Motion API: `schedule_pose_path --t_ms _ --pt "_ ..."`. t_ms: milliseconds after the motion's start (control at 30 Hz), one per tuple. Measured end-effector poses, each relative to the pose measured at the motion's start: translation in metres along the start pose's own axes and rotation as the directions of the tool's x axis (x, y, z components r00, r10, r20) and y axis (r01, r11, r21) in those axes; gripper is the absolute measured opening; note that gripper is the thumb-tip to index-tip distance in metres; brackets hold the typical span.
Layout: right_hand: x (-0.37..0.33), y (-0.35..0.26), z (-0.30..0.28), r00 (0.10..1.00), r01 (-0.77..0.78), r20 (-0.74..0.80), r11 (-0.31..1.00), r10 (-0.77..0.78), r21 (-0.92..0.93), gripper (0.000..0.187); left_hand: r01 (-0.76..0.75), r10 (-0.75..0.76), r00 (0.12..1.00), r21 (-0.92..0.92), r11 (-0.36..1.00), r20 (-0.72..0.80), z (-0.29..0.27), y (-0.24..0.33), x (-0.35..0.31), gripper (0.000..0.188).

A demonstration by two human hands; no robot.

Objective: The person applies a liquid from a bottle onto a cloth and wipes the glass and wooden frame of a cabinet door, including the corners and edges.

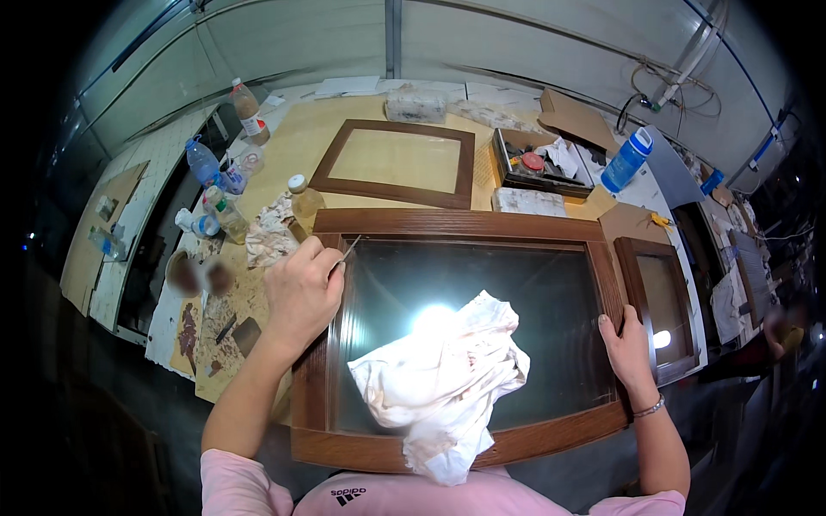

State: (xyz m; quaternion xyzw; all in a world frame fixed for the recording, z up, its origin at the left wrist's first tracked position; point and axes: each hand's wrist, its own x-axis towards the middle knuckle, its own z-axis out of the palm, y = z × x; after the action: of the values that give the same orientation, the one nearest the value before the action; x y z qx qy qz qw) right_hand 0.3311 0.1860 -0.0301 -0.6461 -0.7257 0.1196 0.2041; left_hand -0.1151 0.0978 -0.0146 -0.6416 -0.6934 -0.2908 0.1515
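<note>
A brown wooden frame with a dark glass pane lies in front of me, its near edge close to my body. My left hand is closed in a pinch on a thin, pointed metal blade. The blade's tip meets the pane's far left inner corner. My right hand grips the frame's right side, thumb on top and fingers around the outer edge. A crumpled white cloth rests on the glass and hangs over the near rail. Bright lamp glare shows beside the cloth.
Behind lies another glazed wooden frame; a smaller one is at right. Several bottles, including a yellowish one, and a stained rag crowd the left. An open box and a blue bottle stand at back right.
</note>
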Motion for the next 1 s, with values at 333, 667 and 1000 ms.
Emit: schedule_pose_path --t_ms 333,667,1000 --pt "-0.001 0.005 0.001 1.000 0.014 -0.020 1.000 -0.014 -0.005 0.050 -0.019 0.021 1.000 -0.123 0.992 0.019 0.009 0.013 -0.001 0.003" --pt "-0.002 -0.006 -0.005 0.996 -0.068 0.058 0.997 0.066 0.025 0.045 0.013 -0.004 0.999 -0.190 0.982 0.045 0.011 0.007 0.002 0.005" --pt "-0.046 -0.053 -0.017 0.852 0.511 0.089 0.856 -0.516 0.077 0.071 0.195 -0.269 0.962 -0.573 0.796 -0.047 -0.014 -0.012 -0.021 0.005"
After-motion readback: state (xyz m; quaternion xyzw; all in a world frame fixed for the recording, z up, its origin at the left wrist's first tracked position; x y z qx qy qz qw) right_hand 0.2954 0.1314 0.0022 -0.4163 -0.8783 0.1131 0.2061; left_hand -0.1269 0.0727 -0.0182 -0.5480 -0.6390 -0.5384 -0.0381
